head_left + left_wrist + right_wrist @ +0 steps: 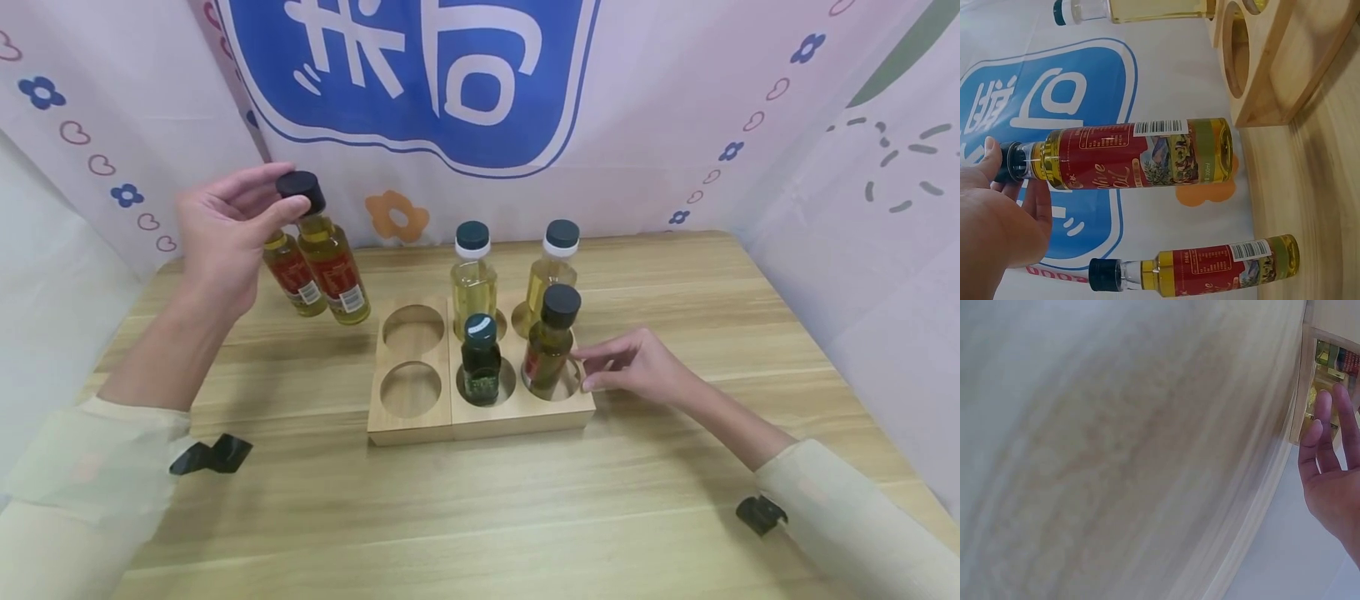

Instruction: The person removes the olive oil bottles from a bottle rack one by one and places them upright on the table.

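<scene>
My left hand (228,229) pinches the black cap of an olive oil bottle (341,279), which has a red label. In the left wrist view this held bottle (1147,153) hangs above the table. A second red-labelled olive oil bottle (1210,265) stands beside it. My right hand (637,367) has its fingertips against the right side of a wooden rack (412,429) with round holes. In the rack's front right hole sits a black-capped oil bottle (543,358). Left of that is a small dark green bottle (480,371). The right wrist view shows the fingers (1324,419) extended by the rack.
Two pale oil bottles, one (474,287) in the middle and one (547,275) on the right, occupy the rack's back row. Its two left holes hold nothing. A printed cloth (645,117) hangs behind the wooden table (480,517).
</scene>
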`<state>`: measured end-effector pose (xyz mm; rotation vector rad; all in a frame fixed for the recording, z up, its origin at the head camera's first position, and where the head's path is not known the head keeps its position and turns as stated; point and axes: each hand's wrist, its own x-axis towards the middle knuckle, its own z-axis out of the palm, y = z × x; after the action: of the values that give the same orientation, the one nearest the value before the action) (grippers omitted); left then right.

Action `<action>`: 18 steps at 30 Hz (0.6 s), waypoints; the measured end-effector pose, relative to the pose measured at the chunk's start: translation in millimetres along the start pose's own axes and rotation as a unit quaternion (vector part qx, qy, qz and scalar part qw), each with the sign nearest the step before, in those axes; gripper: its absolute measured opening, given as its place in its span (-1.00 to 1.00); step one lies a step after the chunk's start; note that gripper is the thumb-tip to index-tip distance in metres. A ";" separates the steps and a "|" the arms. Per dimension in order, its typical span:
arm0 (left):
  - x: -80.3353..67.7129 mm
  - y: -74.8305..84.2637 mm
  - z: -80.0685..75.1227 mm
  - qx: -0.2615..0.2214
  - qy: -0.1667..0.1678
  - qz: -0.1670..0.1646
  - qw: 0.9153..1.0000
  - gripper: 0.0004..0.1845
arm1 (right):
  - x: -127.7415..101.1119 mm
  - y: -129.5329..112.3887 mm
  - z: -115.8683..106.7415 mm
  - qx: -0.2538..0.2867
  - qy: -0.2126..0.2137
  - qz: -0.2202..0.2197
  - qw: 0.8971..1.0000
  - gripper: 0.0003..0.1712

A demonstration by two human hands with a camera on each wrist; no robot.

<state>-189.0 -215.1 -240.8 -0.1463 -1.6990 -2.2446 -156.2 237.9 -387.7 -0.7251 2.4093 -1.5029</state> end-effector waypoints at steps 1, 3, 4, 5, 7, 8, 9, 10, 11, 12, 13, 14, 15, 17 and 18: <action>0.4 -0.6 -0.6 0.001 0.002 0.000 1.000 -0.58 | 0.0 -0.1 0.1 0.000 0.000 0.000 1.000 -0.54; 1.5 -2.0 -2.0 0.004 0.005 -0.001 1.000 -0.58 | -0.1 -0.4 0.4 0.000 0.001 0.000 1.000 -0.54; 2.2 -2.8 -2.6 0.005 0.007 0.000 1.000 -0.58 | 0.0 -0.4 0.6 0.001 0.001 0.000 1.000 -0.54; 3.0 -3.7 -3.4 0.007 0.010 -0.001 1.000 -0.57 | -0.1 -0.3 0.7 0.001 0.002 0.000 1.000 -0.54; 4.4 -5.3 -5.0 0.012 0.015 -0.003 1.000 -0.57 | -0.1 -0.2 1.0 0.000 0.002 0.000 1.000 -0.54; 5.1 -6.2 -5.8 0.013 0.018 -0.005 1.000 -0.57 | -0.1 -0.1 1.1 -0.001 0.003 0.001 1.000 -0.54; 5.7 -7.0 -6.6 0.014 0.021 -0.007 1.000 -0.57 | -0.1 -0.1 1.2 -0.002 0.003 0.001 1.000 -0.55; 6.4 -7.9 -7.4 0.014 0.023 -0.008 1.000 -0.57 | 0.0 0.0 1.3 -0.002 0.003 0.001 1.000 -0.55; 6.9 -8.7 -8.1 0.015 0.025 -0.009 1.000 -0.57 | 0.0 0.1 1.3 -0.002 0.004 0.002 1.000 -0.55; 7.3 -9.4 -8.8 0.015 0.026 -0.010 1.000 -0.58 | 0.0 0.2 1.3 -0.001 0.004 0.002 1.000 -0.55; 7.6 -10.1 -9.5 0.017 0.026 -0.010 0.999 -0.58 | 0.0 0.4 1.2 -0.001 0.004 0.003 1.000 -0.54; 7.9 -10.7 -10.0 0.017 0.026 -0.011 0.999 -0.59 | 0.0 0.4 1.2 -0.001 0.004 0.005 1.000 -0.54; 8.1 -11.4 -10.6 0.019 0.026 -0.011 0.999 -0.59 | -0.2 0.8 1.2 -0.001 0.004 0.005 1.000 -0.54; 8.2 -12.3 -11.4 0.022 0.025 -0.012 0.999 -0.59 | -0.3 1.2 1.3 0.001 0.004 0.007 1.000 -0.54; 8.0 -12.7 -11.8 0.025 0.025 -0.013 0.999 -0.59 | -0.5 1.6 1.4 0.005 0.005 0.009 1.000 -0.53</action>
<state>-199.2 -224.8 -253.7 -0.0553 -1.7385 -2.2032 -155.6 237.6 -389.7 -0.6944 2.4075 -1.5126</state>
